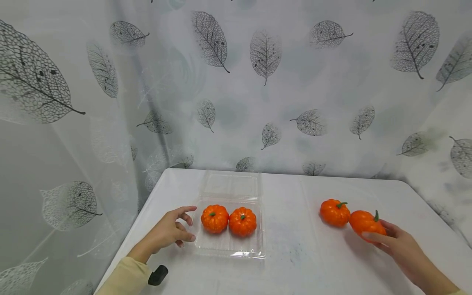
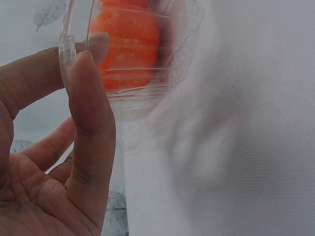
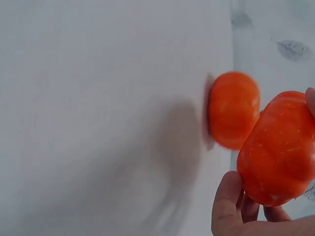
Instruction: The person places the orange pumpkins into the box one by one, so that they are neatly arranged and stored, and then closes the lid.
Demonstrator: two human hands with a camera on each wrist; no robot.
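Note:
A clear plastic box (image 1: 221, 243) stands with its lid (image 1: 230, 185) folded back, holding two orange pumpkins (image 1: 215, 218) (image 1: 242, 221) side by side. My left hand (image 1: 167, 231) is at the box's left side, thumb and index finger apart at the rim; the left wrist view shows its fingers (image 2: 91, 118) against the clear wall (image 2: 66, 44). On the right, my right hand (image 1: 403, 250) grips a third pumpkin (image 1: 366, 224), tilted and raised above the table, as the right wrist view shows the pumpkin (image 3: 280, 150) between thumb and fingers. Another pumpkin (image 1: 334, 212) sits just left of it.
The white table (image 1: 287, 262) reaches back to a curtain (image 1: 236, 90) printed with grey leaves, which also hangs along the left side. A small black object (image 1: 158, 275) is beside the left sleeve (image 1: 127, 276).

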